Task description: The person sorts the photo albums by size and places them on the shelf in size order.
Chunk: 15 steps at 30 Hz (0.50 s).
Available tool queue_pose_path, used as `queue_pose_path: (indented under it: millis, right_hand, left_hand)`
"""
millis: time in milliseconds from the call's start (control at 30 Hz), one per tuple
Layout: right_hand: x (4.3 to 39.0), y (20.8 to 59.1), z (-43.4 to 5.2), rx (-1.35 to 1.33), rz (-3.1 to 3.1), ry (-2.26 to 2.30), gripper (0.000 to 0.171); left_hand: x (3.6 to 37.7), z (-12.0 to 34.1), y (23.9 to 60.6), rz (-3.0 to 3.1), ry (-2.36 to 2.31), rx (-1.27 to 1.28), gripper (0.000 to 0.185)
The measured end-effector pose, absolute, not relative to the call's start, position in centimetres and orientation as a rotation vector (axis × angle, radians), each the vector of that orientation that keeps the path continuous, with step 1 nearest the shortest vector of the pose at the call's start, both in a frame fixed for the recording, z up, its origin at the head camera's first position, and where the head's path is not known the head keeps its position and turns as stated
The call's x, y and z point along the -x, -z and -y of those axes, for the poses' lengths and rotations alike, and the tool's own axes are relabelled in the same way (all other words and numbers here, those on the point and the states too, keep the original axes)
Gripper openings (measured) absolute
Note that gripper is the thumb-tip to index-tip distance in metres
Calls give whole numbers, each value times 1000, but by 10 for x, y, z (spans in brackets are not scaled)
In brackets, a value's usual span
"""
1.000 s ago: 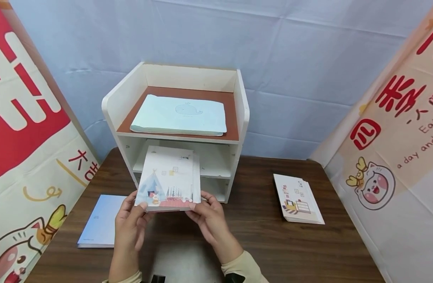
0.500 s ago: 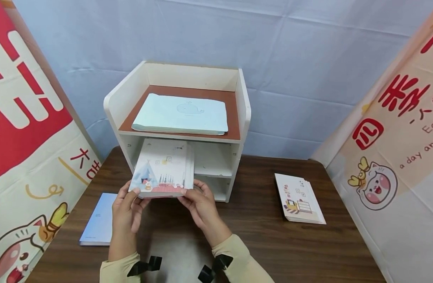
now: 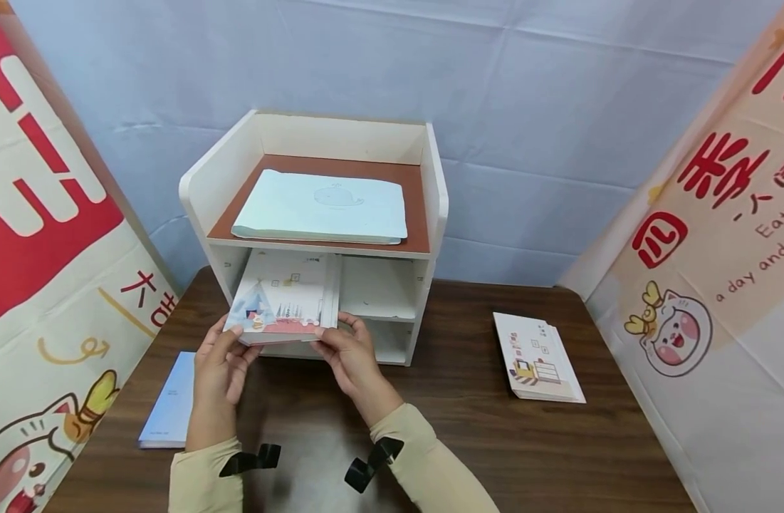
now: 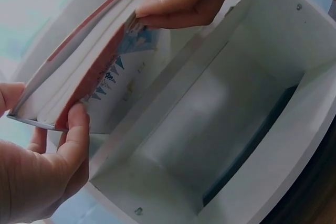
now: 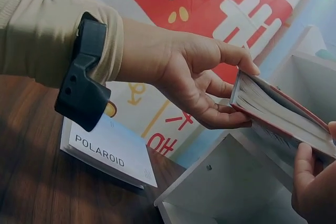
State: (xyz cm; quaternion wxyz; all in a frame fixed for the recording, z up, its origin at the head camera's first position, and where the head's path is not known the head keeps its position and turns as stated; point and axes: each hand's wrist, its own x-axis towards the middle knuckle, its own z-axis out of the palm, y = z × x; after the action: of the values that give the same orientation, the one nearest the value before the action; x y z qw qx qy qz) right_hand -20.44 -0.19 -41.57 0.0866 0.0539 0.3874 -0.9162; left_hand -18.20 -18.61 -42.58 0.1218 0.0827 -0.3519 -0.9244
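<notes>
1. Head view: We see the left hand (image 3: 220, 367) and right hand (image 3: 348, 356) grasping an illustrated book (image 3: 279, 299) by its near corners, thumbs on the cover. Its far end is inside the middle compartment of a white shelf unit (image 3: 194, 189), toward the left; its near end sticks out. A pale whale-printed book (image 3: 321, 210) lies on top. On the dark counter (image 3: 494, 449), a blue book (image 3: 170, 406) lies at left, a white book (image 3: 537, 360) at right.
2. Left wrist view: We see page edges between both hands' pinching fingers (image 4: 79, 129).
3. Right wrist view: We see a black device (image 5: 84, 72) on the left sleeve (image 5: 37, 35); the blue book reads "POLAROID".
</notes>
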Motion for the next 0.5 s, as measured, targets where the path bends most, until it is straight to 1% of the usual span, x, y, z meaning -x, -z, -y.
queue_pose_path:
  millis: [300, 500]
  right_hand:
    - [212, 425, 13, -235, -1050, 2784, 43]
    - [218, 431, 14, -173, -839, 2793, 38]
  left_hand:
    - [191, 196, 429, 1011, 2755, -252, 26]
    - [198, 193, 426, 984, 2706, -280, 15]
